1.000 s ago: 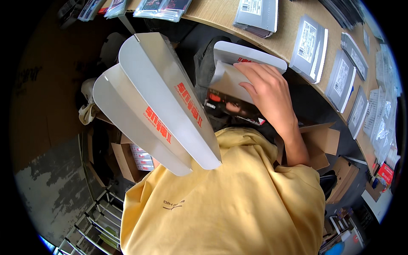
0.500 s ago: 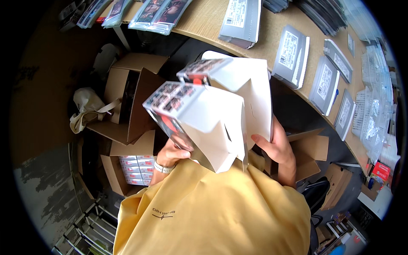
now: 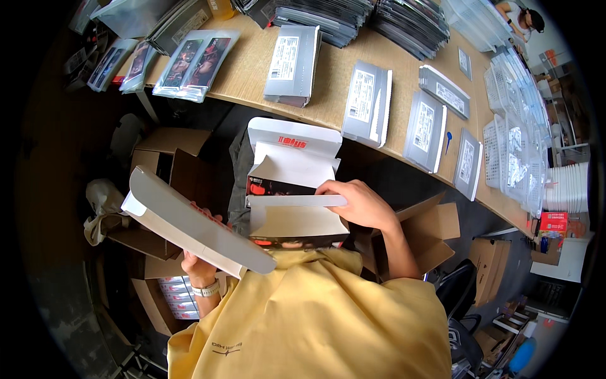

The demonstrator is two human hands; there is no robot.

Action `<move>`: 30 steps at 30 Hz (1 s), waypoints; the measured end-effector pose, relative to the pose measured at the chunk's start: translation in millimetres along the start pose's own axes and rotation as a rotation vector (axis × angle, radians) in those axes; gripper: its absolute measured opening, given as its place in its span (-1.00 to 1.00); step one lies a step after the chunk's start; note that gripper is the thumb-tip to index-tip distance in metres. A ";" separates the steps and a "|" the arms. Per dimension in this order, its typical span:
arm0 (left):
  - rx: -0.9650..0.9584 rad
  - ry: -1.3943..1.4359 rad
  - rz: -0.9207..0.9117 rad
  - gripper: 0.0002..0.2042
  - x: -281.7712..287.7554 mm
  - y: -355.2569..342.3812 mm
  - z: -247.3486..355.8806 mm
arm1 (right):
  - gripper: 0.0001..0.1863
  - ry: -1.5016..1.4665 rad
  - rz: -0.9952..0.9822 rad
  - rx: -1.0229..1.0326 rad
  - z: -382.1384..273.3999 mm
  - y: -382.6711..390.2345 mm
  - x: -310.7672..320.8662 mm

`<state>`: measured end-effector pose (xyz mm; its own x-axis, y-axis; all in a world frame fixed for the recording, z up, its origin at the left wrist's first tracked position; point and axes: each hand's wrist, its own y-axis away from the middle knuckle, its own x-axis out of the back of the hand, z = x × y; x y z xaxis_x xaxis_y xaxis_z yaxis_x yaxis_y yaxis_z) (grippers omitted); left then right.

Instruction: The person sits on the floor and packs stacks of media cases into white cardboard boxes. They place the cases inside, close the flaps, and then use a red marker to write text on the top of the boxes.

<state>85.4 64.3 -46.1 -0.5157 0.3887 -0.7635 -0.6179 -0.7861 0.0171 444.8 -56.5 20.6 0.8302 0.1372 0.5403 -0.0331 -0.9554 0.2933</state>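
From the head camera, looking down past my yellow shirt, I have two cartons in hand. My right hand rests on the open carton held against my chest, fingers closed lightly over the edge of one white flap and pressing it inward; the top lid with the red print stands up and open, and the dark printed contents show inside, so this carton looks formed and filled but not yet shut. My left hand grips a flat, unfolded carton blank from below, fingers wrapped around its lower edge; it lies tilted across my left side and is not yet erected. Judging by that, one carton is near closing and the next has yet to be opened out. Beyond my hands, grey packets lie in a row on the wooden table, and brown cardboard boxes stand open under it.
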 end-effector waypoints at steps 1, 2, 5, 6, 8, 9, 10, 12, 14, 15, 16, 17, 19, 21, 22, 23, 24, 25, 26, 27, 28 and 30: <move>-0.008 -0.032 0.021 0.11 -1.4 0.0 1.4 | -0.71 0.035 0.095 0.060 3.7 -2.7 -7.3; -0.003 -0.060 0.035 0.10 -1.8 -1.3 2.5 | -0.67 0.000 0.145 0.075 3.5 -6.8 -12.9; 0.013 -0.126 0.077 0.05 1.1 -6.3 -1.6 | -0.63 0.001 0.304 0.110 -12.3 -6.2 -16.3; 0.028 -0.117 0.079 -0.02 3.4 -7.0 -5.5 | -0.63 0.139 0.360 0.142 -20.7 -1.8 -10.1; 0.063 -0.109 0.075 -0.15 11.8 -0.7 -15.3 | -0.67 0.126 0.521 0.219 -32.7 6.8 -8.8; 0.088 -0.115 0.071 -0.21 12.3 2.3 -20.0 | -0.67 0.068 0.552 0.266 -38.4 12.8 -6.9; 0.099 -0.124 0.085 -0.29 9.8 4.6 -25.0 | -0.58 -0.029 0.483 0.318 -41.9 21.4 -1.6; 0.131 -0.226 0.124 -0.45 -10.6 9.8 -28.2 | -0.38 -0.375 0.314 0.376 -54.5 37.0 -6.6; 0.203 -0.338 0.109 -0.54 -28.1 13.3 -30.8 | -0.31 -0.392 0.268 0.302 -65.3 41.1 -13.4; 0.265 -0.397 0.061 -0.55 -34.7 16.1 -32.0 | -0.42 -0.345 0.296 0.261 -70.3 41.8 -17.0; 0.319 -0.468 0.008 -0.55 -42.6 17.0 -32.8 | -0.53 -0.305 0.319 0.240 -66.1 43.3 -16.1; 0.321 -0.529 -0.022 -0.56 -51.7 16.6 -34.2 | -0.63 -0.254 0.339 0.211 -65.2 45.4 -14.9; 0.248 -0.747 -0.071 -0.39 -81.4 8.3 -30.1 | -0.72 -0.178 0.365 0.163 -58.0 48.8 -11.8; -0.034 -1.136 0.057 -0.13 -93.7 1.3 -21.2 | -0.83 -0.108 0.432 0.107 -45.4 57.7 -8.5; -0.161 -1.330 0.165 0.01 -99.3 -1.8 -16.5 | -0.90 -0.101 0.440 0.040 -46.5 60.8 -5.4; -0.460 -1.368 0.209 -0.04 -97.7 -1.5 -18.6 | -0.87 -0.139 0.394 0.047 -37.8 64.8 -4.0; -0.624 -1.423 0.145 -0.12 -98.4 -2.2 -14.5 | -0.83 -0.178 0.349 0.053 -27.4 67.6 -1.4; -0.792 -1.477 0.087 -0.21 -99.8 -3.7 -10.8 | -0.79 -0.156 0.280 0.015 -19.9 69.0 0.3; -0.853 -1.545 -0.072 -0.33 -111.5 -12.5 1.6 | -0.79 -0.137 0.221 0.014 -11.9 64.9 2.2; -0.718 -1.553 -0.324 -0.56 -129.2 -25.3 12.3 | -0.79 -0.139 0.164 0.011 -1.5 60.5 3.0; -0.655 -1.493 -0.481 -0.67 -129.8 -35.4 10.1 | -0.79 -0.134 0.102 0.013 3.7 56.5 3.5; -0.571 -1.702 -0.730 -0.68 -144.4 -57.7 13.0 | -0.73 -0.152 0.151 0.020 5.6 51.4 9.1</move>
<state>187.8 59.8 71.6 -0.4518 0.3722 0.8108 -0.8921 -0.1844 -0.4125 453.8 -105.8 36.1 0.8910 -0.0471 0.4515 -0.1531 -0.9675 0.2013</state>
